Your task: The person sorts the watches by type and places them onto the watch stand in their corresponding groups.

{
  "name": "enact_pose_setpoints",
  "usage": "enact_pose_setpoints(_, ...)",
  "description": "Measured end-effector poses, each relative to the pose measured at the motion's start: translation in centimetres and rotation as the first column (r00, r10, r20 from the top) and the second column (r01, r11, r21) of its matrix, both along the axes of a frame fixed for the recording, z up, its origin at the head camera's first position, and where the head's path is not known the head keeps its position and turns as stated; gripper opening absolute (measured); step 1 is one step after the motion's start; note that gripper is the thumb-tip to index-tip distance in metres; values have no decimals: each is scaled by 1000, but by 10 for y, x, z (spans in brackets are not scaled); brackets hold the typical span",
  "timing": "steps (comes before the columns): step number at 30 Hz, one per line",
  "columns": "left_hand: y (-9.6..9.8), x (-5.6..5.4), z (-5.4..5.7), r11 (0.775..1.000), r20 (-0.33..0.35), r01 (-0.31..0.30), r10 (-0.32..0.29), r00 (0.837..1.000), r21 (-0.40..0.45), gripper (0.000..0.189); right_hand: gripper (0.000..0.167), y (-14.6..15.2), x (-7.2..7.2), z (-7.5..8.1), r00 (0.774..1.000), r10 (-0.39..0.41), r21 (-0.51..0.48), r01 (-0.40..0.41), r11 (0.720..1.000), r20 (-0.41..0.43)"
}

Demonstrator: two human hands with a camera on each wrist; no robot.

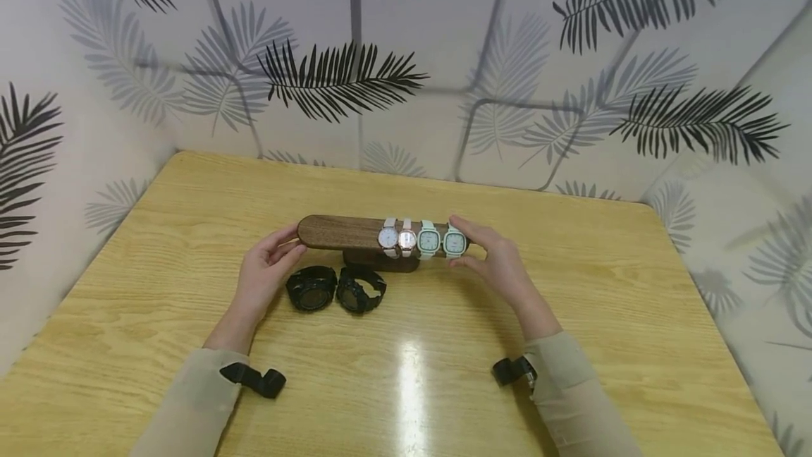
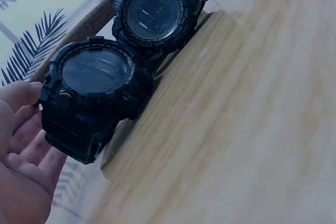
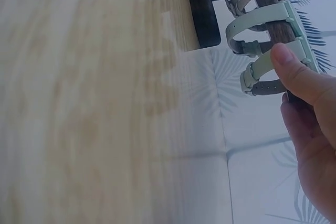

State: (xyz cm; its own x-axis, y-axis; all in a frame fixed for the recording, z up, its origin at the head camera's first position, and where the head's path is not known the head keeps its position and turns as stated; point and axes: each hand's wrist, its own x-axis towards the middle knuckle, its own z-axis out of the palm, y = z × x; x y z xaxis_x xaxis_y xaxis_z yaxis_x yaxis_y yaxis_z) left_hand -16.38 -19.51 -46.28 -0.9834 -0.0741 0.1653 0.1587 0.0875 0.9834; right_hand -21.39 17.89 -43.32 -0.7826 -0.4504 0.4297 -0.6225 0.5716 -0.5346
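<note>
A dark wooden watch stand (image 1: 342, 231) has a rounded bar on a low base (image 1: 380, 259). My left hand (image 1: 269, 263) holds the bar's left end between thumb and fingers. At the other end, my right hand (image 1: 497, 256) grips the bar, its thumb (image 3: 286, 59) over the strap of the outermost mint-green watch (image 1: 454, 242). Beside that is a second mint-green watch (image 1: 428, 240), then two pale-strapped watches with round dials, a small one (image 1: 407, 239) and a larger one (image 1: 388, 237). Two black digital watches, one left (image 2: 97, 74) and one right (image 2: 155, 17), sit in front of the stand.
The stand and black watches are on a light wood table (image 1: 342, 386) with rounded far corners. Behind it rises a wall (image 1: 412, 125) with a leaf pattern. Black straps, left (image 1: 254, 378) and right (image 1: 514, 371), circle the sleeve cuffs.
</note>
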Motion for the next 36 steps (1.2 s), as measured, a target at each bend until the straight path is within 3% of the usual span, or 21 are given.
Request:
enact_pose_setpoints(3,0,2,4,998,-6,-12,12,1000,-54,48,75,1,1,-2,999,7,-29,-6,1000,46)
enact_pose_setpoints(6,-1,5,10,989,-57,-50,42,997,-141,45,78,1,1,-5,995,14,-70,-7,997,100)
enact_pose_setpoints(9,-4,11,17,967,-133,-94,64,989,-235,35,79,1,1,-7,990,32,-120,-15,993,136)
enact_pose_setpoints(12,-7,17,24,935,-171,-88,30,985,-343,24,78,2,1,-10,987,56,-171,-30,985,150)
enact_pose_setpoints(15,-9,24,28,885,-136,4,-77,988,-466,19,77,2,0,-14,987,59,-210,-27,977,147)
enact_pose_setpoints(20,-8,30,31,750,0,196,-253,968,-632,22,76,0,2,-20,982,52,-299,5,954,182)
enact_pose_setpoints(22,-6,32,31,706,23,218,-275,961,-673,22,75,-2,7,-17,979,59,-341,10,940,193)
enact_pose_setpoints(28,2,34,35,618,49,222,-284,958,-754,24,69,-9,17,-8,981,91,-435,-7,900,172)
enact_pose_setpoints(31,4,34,36,598,76,232,-275,959,-767,24,67,-9,17,-8,980,111,-463,-22,886,166)
enact_pose_setpoints(36,7,33,38,601,90,227,-250,964,-766,20,64,-8,16,-10,984,110,-447,-38,894,138)
